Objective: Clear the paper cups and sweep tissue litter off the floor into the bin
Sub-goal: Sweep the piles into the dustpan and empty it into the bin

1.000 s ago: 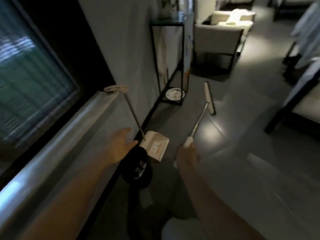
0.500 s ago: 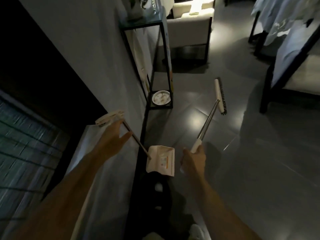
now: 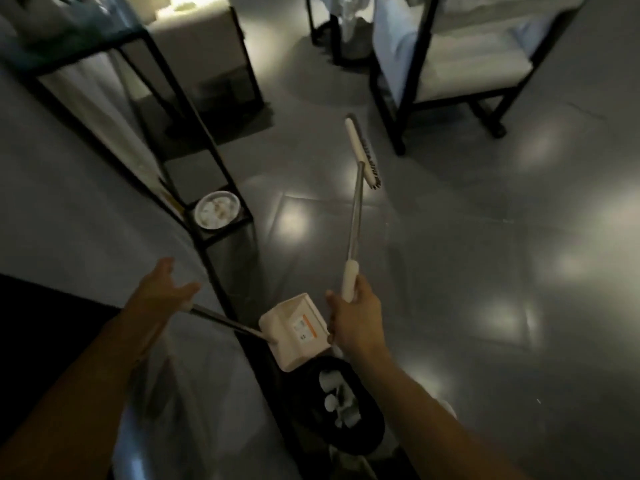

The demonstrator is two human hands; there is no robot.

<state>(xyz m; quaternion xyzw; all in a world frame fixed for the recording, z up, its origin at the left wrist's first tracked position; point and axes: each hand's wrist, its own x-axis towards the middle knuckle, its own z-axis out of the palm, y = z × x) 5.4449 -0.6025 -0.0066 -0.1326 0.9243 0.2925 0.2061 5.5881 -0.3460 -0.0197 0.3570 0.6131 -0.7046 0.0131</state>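
Plainly, the right hand (image 3: 354,322) was wrapped round the white grip at the end of the broom (image 3: 354,220), holding it out forward with its bristled head well ahead over the grey floor (image 3: 485,244). The left hand (image 3: 162,294) lay over the top of the dustpan's thin rod with its fingers stretched out rather than curled. Whether the palm touched the rod could not be told.

The dustpan (image 3: 294,329) sat tilted between the two hands, its edge overlapping the rim of the black bin (image 3: 375,427) by the wall. Crumpled white pieces (image 3: 334,393) lay inside the bin; tissue or cups, the dim light did not let one say.

The broom looked light and stiff, a metal shaft with a padded end, so the end grip probably suited it, though a head so far out would likely swing wide. The dustpan seemed thin plastic on a long rod, apt to tip. It was probably best taken high on the rod with a full wrap. Tissue would be soft and nearly weightless, likely to drift off the pan's lip if it was jolted.
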